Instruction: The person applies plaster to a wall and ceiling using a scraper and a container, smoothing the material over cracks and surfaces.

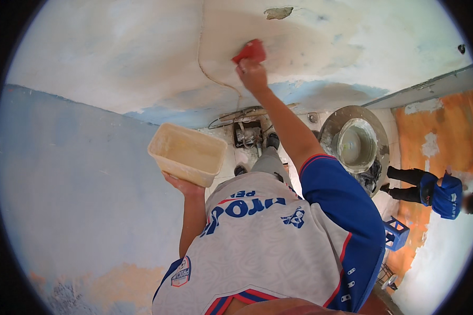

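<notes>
My right hand (253, 74) is closed on a red putty spreader (251, 51), which it holds up to the patchy white and beige wall (315, 58) in front of me. Slight blur around the spreader hides whether its edge touches the surface. Under and beside a cream rectangular plastic tub (186, 152), my left hand (183, 185) grips it near its base. The tub tilts toward me, and a pale coating covers its inside.
A thin crack or cord (199, 58) runs down the wall, left of a chipped patch (278, 12). A metal bowl (356, 145) sits in a wide round basin (347, 118). Tools lie by the wall's foot. At right are a blue stool (397, 233) and a person (446, 197).
</notes>
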`<state>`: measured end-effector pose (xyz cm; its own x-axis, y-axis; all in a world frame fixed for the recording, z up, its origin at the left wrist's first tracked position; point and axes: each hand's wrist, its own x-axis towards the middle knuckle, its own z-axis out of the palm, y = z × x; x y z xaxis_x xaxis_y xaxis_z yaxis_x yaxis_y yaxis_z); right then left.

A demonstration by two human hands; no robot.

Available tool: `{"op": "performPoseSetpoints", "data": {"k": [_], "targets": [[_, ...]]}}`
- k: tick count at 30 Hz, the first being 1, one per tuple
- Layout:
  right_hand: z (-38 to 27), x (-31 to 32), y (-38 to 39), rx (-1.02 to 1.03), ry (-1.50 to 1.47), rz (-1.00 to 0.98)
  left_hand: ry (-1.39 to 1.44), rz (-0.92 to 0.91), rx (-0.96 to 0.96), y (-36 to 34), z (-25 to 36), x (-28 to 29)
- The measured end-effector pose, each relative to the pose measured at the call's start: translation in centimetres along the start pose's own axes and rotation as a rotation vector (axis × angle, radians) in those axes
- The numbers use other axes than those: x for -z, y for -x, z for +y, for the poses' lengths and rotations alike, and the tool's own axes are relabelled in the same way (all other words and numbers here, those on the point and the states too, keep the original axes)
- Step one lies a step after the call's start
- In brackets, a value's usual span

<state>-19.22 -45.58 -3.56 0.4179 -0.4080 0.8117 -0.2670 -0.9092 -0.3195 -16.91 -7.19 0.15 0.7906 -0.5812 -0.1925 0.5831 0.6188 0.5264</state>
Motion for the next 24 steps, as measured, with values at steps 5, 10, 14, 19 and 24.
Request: {"op": "performPoseSetpoints", "data": {"k": [5, 10, 14, 19, 24], "targets": [[-5.7, 1.3, 3.4, -0.079, -0.133, 0.008, -0.045, 0.143, -0.028, 0.4, 0.1, -0.8], [-3.1, 5.5, 1.5, -0.272, 0.140, 0.354, -0.044, 0.245, -0.075, 1.3, 0.3, 0.7], [0.4, 0.3, 0.3, -0.123, 0.191, 0.042, -0.081, 0.145, -0.039, 0.5, 0.2, 0.5], [-5.3, -1.6, 8.1, -0.097, 0.085, -0.329, -0.035, 0.109, -0.053, 0.1, 0.1, 0.3], [-3.3, 3.9, 10.5, -0.119, 0.149, -0.041, -0.027, 0.177, -0.058, 0.4, 0.1, -0.8]]}}
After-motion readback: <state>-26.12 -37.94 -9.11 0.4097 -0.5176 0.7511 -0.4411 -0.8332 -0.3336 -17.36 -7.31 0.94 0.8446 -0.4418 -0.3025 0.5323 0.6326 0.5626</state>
